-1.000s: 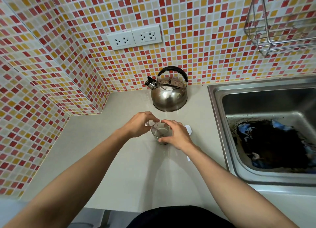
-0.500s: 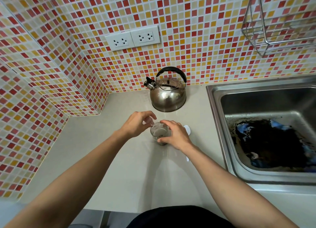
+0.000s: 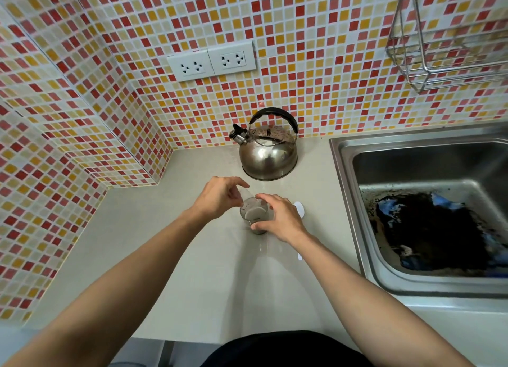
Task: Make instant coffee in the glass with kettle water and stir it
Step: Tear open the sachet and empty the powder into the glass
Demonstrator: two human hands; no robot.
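A small clear glass [image 3: 254, 214] stands on the pale counter [image 3: 170, 256], with a light brownish content and dark specks inside. My right hand [image 3: 280, 218] is wrapped around its right side. My left hand [image 3: 220, 197] hovers at the glass's left rim and pinches a thin translucent item [image 3: 243, 199] whose lower end dips into the glass; what it is I cannot tell. A steel kettle [image 3: 268, 153] with a black handle sits behind the glass near the tiled wall, spout to the left.
A white plastic spoon [image 3: 299, 208] lies on the counter behind my right hand, mostly hidden by it. To the right, a steel sink [image 3: 346, 179] holds a dark and blue mass. A wire rack [image 3: 439, 50] hangs at upper right. Wall sockets [image 3: 211, 63] sit above the kettle.
My left hand's fingers have shifted slightly over the glass rim with the translucent item. My right hand stays on the glass.
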